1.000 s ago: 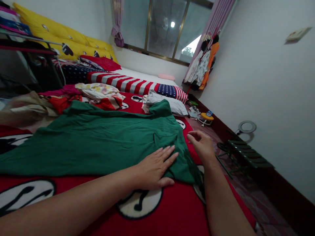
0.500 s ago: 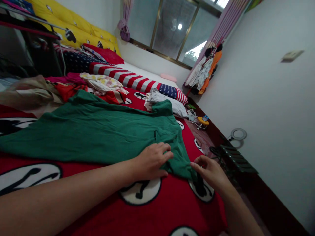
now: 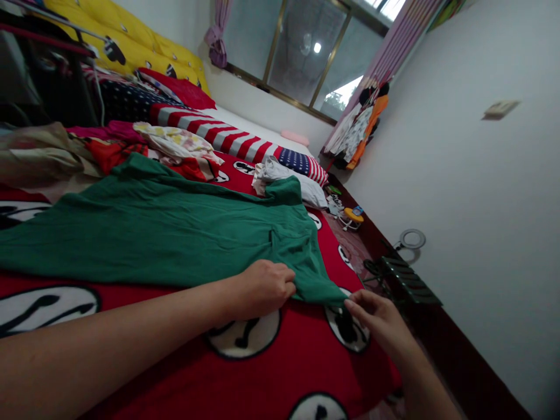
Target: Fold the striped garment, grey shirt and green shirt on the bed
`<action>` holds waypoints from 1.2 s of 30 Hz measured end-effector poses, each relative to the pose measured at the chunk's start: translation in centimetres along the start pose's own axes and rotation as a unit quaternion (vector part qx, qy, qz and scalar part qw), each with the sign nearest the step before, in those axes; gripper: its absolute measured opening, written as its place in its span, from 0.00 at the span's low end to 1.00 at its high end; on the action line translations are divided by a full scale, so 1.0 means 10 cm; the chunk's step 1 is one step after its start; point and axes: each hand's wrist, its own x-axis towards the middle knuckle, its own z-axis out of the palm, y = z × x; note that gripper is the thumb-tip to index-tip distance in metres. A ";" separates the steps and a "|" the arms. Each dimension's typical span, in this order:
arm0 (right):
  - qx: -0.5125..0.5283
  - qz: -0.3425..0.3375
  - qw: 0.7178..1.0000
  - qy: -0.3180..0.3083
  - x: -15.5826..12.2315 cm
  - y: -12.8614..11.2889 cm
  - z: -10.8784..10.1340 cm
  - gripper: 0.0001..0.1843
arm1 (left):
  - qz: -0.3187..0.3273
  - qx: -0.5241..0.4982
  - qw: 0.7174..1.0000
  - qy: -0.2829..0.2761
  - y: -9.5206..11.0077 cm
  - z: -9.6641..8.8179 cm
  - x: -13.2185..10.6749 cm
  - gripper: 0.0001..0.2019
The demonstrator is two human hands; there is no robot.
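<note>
A large green garment point(image 3: 175, 227) lies spread flat across a red blanket point(image 3: 280, 373) with white cartoon faces on the bed. My left hand point(image 3: 262, 289) is curled closed, gripping the garment's near edge. My right hand point(image 3: 376, 321) pinches the garment's pointed corner at the bed's right side, fingers pressed together.
Crumpled clothes point(image 3: 175, 149) pile behind the green garment, with a white pillow point(image 3: 301, 186) and a stars-and-stripes cover point(image 3: 245, 146). A yellow cushion point(image 3: 131, 46) lines the far wall. On the floor to the right stand a dark folding stool point(image 3: 406, 280) and a small yellow object point(image 3: 352, 214).
My left hand went from flat on the cloth to a closed grip on its edge. My right hand came down from the air and pinched the corner.
</note>
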 end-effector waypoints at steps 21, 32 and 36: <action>-0.277 -0.062 0.957 -0.059 0.25 -0.36 0.10 0.17 | -0.145 -0.111 0.982 -0.042 -0.22 -0.06 -0.05 0.27; -0.053 -0.109 0.992 0.025 1.98 -1.00 0.22 0.18 | -0.208 -0.144 0.966 -0.044 -0.30 0.19 -0.16 0.34; -0.009 -0.089 0.992 0.083 2.67 -1.18 0.45 0.33 | -0.212 -0.165 0.962 -0.048 -0.31 0.14 -0.17 0.34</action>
